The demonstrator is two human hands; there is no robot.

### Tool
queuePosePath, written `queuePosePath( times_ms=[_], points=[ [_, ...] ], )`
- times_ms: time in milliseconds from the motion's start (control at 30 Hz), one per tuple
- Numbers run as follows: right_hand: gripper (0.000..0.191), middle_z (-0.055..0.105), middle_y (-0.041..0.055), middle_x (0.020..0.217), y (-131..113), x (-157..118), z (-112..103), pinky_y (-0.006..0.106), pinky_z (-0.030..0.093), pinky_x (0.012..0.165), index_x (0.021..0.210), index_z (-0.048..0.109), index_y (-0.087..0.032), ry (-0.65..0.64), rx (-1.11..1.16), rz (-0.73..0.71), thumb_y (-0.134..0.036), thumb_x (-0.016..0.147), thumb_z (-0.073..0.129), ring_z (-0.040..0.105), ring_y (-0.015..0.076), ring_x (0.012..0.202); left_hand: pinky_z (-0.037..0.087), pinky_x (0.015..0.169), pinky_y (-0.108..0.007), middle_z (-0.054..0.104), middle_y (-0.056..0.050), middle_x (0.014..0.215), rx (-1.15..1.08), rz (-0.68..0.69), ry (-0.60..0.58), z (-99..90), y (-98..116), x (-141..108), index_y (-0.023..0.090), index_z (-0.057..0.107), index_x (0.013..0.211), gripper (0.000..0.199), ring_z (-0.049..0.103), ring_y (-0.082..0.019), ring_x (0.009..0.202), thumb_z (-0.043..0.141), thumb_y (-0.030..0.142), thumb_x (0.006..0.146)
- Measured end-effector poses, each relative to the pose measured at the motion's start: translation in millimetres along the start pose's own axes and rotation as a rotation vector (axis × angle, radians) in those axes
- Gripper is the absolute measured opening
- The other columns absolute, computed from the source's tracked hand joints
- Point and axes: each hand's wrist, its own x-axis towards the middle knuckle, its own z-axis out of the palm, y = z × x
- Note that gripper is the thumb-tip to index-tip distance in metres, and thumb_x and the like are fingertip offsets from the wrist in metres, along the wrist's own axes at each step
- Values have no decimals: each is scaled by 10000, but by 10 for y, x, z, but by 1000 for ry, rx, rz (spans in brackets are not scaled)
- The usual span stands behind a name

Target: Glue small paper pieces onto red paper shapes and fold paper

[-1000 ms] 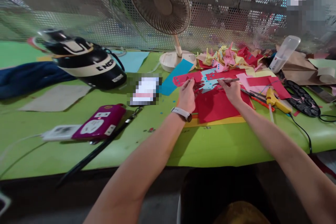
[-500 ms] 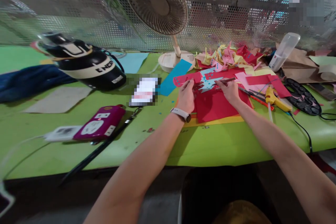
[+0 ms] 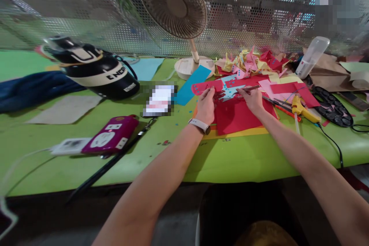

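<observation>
Fingers [image 3: 211, 93] pinching red paper [image 3: 235, 115], thin tool [image 3: 249, 88], glue gun [image 3: 301, 110] beside

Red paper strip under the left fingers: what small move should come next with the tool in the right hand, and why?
Probably a short stroke of the thin tool along the red paper strip. The left hand pins the strip's near edge, the right hand holds the tool like a pen, and its tip points left toward the strip over the light blue dotted paper.

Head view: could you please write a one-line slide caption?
Left hand pinches a red paper cut-out; right hand holds a thin metal tool over red paper sheets.
</observation>
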Motion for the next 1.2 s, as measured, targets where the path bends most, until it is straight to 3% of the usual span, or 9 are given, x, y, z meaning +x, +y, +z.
queuePosePath(
  times_ms=[233, 467, 567, 767, 967, 1200],
  points=[
    [246, 771, 71, 796, 52, 31, 7, 343, 587, 766, 813, 739, -181, 27, -7, 15, -416, 834, 669, 749, 250, 804, 520, 583, -231, 711, -13, 734, 3, -12, 5, 7, 8, -4, 217, 579, 806, 153, 709, -159, 731, 672, 338, 803],
    [229, 757, 68, 739, 60, 41, 16, 315, 593, 679, 794, 705, -164, 14, 105, 37, -389, 820, 675, 749, 237, 707, 531, 604, -245, 715, -23, 727, -5, 11, -6, 34, 22, -36, 210, 575, 798, 168, 713, -167, 728, 677, 343, 797],
    [298, 754, 68, 738, 46, 30, 27, 320, 596, 688, 781, 692, -166, 32, 106, 48, -462, 802, 680, 749, 236, 711, 536, 616, -253, 710, -16, 709, -14, 10, 1, 44, 23, -43, 211, 573, 792, 151, 714, -169, 720, 672, 325, 800],
    [410, 739, 72, 732, -43, 51, -27, 301, 593, 649, 807, 674, -155, 67, 165, 23, -563, 769, 665, 744, 230, 693, 535, 641, -270, 719, -27, 730, -38, 22, 6, 28, 56, -12, 216, 559, 778, 129, 719, -176, 752, 635, 308, 827],
    [397, 736, 55, 729, -205, 27, -135, 262, 576, 600, 792, 657, -163, 70, 148, 12, -559, 780, 650, 729, 189, 634, 532, 677, -269, 735, -28, 804, -54, 94, 18, -62, 145, 66, 230, 598, 792, 115, 711, -164, 806, 612, 328, 851],
    [281, 748, 39, 759, -267, -79, 102, 256, 575, 628, 820, 697, -164, -41, 121, -25, -442, 823, 658, 735, 184, 655, 516, 658, -251, 720, -16, 755, -80, 73, 70, -57, 148, 79, 217, 604, 778, 118, 691, -137, 728, 606, 306, 854]
  ],
)
